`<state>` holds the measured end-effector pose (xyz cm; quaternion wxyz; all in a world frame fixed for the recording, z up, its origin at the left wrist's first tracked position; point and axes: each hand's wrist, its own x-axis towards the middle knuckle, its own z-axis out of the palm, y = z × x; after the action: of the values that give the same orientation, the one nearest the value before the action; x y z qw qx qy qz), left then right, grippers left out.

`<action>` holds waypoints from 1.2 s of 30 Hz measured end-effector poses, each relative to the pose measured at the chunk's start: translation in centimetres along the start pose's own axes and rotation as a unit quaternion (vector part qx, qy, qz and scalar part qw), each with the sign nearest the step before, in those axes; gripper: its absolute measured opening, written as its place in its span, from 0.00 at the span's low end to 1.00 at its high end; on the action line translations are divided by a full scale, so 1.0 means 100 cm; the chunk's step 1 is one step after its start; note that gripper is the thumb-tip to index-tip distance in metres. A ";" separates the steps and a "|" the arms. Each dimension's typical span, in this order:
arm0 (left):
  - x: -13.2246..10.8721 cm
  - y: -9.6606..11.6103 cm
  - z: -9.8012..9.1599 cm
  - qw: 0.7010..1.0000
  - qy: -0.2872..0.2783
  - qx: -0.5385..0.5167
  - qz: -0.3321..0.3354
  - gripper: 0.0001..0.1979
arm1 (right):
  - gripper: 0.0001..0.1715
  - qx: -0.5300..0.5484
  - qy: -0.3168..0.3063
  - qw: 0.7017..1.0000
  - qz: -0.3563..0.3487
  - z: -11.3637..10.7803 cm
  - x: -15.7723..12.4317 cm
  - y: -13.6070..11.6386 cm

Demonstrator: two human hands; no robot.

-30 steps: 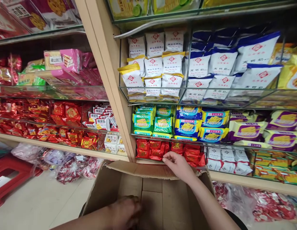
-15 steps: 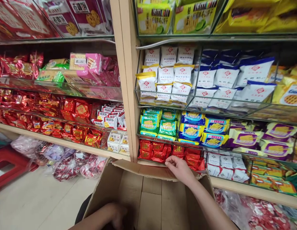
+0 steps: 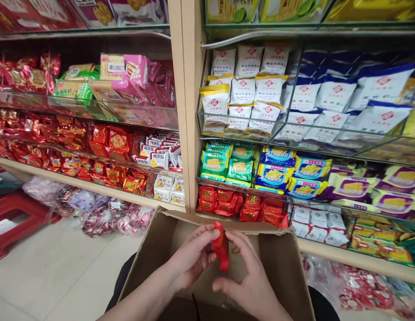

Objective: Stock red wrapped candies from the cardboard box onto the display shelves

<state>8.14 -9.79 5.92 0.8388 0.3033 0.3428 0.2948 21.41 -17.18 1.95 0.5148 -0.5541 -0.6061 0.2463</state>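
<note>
Above the open cardboard box (image 3: 274, 263), my left hand (image 3: 194, 254) pinches a small red wrapped snack packet (image 3: 221, 246) between thumb and fingers. Close on the packet's right side is my right hand (image 3: 246, 272), its thumb and fingers spread apart; the fingertips come up near the packet's upper edge, and whether they touch it I cannot tell. Beyond the box, similar red packets (image 3: 227, 203) fill the lowest compartment of the right shelf.
Glass-fronted shelves hold green packets (image 3: 240, 171), blue-and-yellow packets (image 3: 274, 176) and white packets (image 3: 242, 91). A wooden upright (image 3: 189, 111) divides the two shelf units. Bagged sweets (image 3: 135, 218) lie on the floor at left, near a red stool (image 3: 13, 223).
My left hand has risen from inside the box and now holds a red packet. My right hand has come back from the shelf edge to beside it. The view has shifted slightly.
</note>
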 end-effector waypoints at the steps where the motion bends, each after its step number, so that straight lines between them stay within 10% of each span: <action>1: 0.001 -0.001 0.003 1.000 0.001 0.017 0.010 0.12 | 0.35 0.010 0.017 0.999 0.030 0.002 0.001 0.002; 9: 0.011 -0.009 -0.002 0.971 0.005 0.220 0.087 0.20 | 0.19 0.243 0.044 0.946 0.211 0.001 0.010 0.013; 18: 0.009 -0.006 0.002 0.996 -0.037 0.067 0.042 0.18 | 0.26 -0.068 0.017 0.995 -0.068 -0.011 0.007 0.015; 27: 0.021 -0.010 0.001 0.983 0.051 0.065 0.165 0.17 | 0.28 0.294 0.104 0.940 0.136 0.002 0.011 0.012; 36: 0.019 -0.011 0.007 0.983 0.007 0.101 0.156 0.26 | 0.23 0.336 0.145 0.911 0.189 -0.004 0.019 0.020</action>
<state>10.11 -9.35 4.79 0.7452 0.4337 0.3256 0.3880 22.89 -15.01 1.05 0.6966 -0.4821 -0.2905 0.4449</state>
